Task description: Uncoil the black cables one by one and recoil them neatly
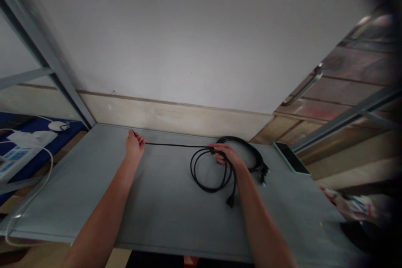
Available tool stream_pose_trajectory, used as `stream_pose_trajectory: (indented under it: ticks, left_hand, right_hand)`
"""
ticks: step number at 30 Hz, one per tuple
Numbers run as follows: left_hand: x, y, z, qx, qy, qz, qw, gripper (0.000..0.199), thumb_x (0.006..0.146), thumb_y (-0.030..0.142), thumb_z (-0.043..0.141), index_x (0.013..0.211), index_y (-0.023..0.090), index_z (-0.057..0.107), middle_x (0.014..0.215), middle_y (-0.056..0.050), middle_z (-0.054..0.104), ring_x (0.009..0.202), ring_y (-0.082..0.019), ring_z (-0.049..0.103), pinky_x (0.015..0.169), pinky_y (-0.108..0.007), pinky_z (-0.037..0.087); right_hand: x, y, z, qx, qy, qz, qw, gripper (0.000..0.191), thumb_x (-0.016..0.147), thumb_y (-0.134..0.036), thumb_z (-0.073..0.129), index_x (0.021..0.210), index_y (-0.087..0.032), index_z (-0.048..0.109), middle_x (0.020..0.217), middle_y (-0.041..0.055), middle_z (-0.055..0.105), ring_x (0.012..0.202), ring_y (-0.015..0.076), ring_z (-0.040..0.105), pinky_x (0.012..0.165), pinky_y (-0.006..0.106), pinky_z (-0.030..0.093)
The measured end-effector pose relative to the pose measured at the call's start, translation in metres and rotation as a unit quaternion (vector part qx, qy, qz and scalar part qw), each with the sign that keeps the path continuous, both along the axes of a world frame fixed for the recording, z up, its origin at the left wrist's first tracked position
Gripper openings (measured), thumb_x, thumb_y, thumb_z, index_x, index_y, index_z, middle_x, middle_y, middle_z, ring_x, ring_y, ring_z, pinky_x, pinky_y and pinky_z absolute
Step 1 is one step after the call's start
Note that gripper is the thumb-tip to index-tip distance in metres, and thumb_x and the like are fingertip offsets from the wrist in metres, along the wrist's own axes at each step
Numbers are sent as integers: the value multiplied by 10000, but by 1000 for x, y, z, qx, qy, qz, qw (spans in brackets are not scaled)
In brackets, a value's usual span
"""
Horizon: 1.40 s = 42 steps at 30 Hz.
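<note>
A black cable (176,145) runs straight and taut between my two hands above the grey table (169,201). My left hand (135,143) is closed round its left end, close to the table's back edge. At the right, my right hand (226,153) pinches the cable where it gathers into loose loops (207,189). One end with a dark plug (230,200) hangs below that hand. Just beyond my right wrist lies another coiled black cable bundle (259,158), its connectors pointing toward me. My right hand and forearm hide part of that bundle.
A phone with a pale green edge (292,158) lies at the table's right side. Left of the table, a white power strip (28,150) rests on a blue surface, and a white cord (50,167) droops over the table's left corner. Metal posts (59,71) frame both sides.
</note>
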<state>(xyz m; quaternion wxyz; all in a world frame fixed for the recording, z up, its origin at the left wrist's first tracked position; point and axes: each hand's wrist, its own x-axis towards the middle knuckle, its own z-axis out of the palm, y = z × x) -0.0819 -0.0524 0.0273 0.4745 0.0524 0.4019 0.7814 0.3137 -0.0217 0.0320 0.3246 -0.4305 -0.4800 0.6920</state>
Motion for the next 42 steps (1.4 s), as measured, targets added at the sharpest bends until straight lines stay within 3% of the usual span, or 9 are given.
stream_pose_trajectory:
  ticks: [3,13,20,24,27,30,33,39,42]
  left_hand:
    - [-5,0,0,6,-11,25,1000,438,998,455,374,646,196,398,448,97,244,326,-51,239,360,-192,226]
    - [-8,-5,1,100,-100,-69,988,413,981,440,400,676,184,508,464,55,347,353,-69,331,369,-198,284]
    - [-15,-4,-5,21,-56,-9,998,431,935,540,382,717,194,522,550,21,495,450,-114,515,493,-254,477]
    - [-27,-3,-3,-42,8,38,998,244,892,357,505,710,195,504,526,49,496,409,-97,494,468,-225,460]
    - [-30,-3,-4,-83,100,-4,991,152,851,254,532,721,177,550,524,36,540,399,-102,505,451,-221,457]
    - [-28,-4,-7,-113,221,-99,964,83,795,215,607,735,158,612,590,-19,623,481,-141,595,477,-228,474]
    - [-26,-4,-9,-145,352,-163,910,45,758,195,659,723,168,649,638,-44,658,545,-167,625,481,-220,452]
    - [-14,-10,-6,-79,576,-141,801,91,710,196,746,658,225,678,529,1,576,506,-149,511,524,-214,365]
    - [6,-13,-8,-18,638,-174,750,53,706,231,761,707,232,708,574,-17,610,539,-162,515,580,-236,371]
  right_hand:
    - [8,2,-1,-4,7,-25,1000,459,698,-323,734,1088,-93,665,499,-95,300,426,52,243,372,192,161]
    - [17,3,0,-12,12,-19,1000,448,711,-335,726,1098,-125,649,524,-81,351,433,57,286,370,188,180]
    - [16,4,0,-4,4,-10,1000,426,714,-357,723,1077,-160,620,524,-92,344,419,55,262,366,189,157]
    - [20,6,-2,7,12,-17,1000,403,724,-352,719,1065,-167,612,518,-98,329,418,49,259,375,182,161]
    - [22,7,-2,13,13,-31,999,387,738,-354,715,1060,-170,607,515,-98,329,419,48,264,377,181,167]
    - [21,7,0,23,14,-49,998,387,738,-353,716,1059,-170,602,506,-101,322,415,49,259,371,182,174]
    - [20,7,1,29,16,-69,997,382,731,-358,714,1045,-174,595,509,-99,329,414,48,262,366,181,181]
    - [18,8,1,36,28,-77,996,357,745,-345,695,1043,-182,588,498,-103,321,406,54,262,363,182,183]
    - [15,7,0,27,29,-67,997,366,737,-341,703,1045,-179,589,503,-102,333,406,52,266,366,180,177]
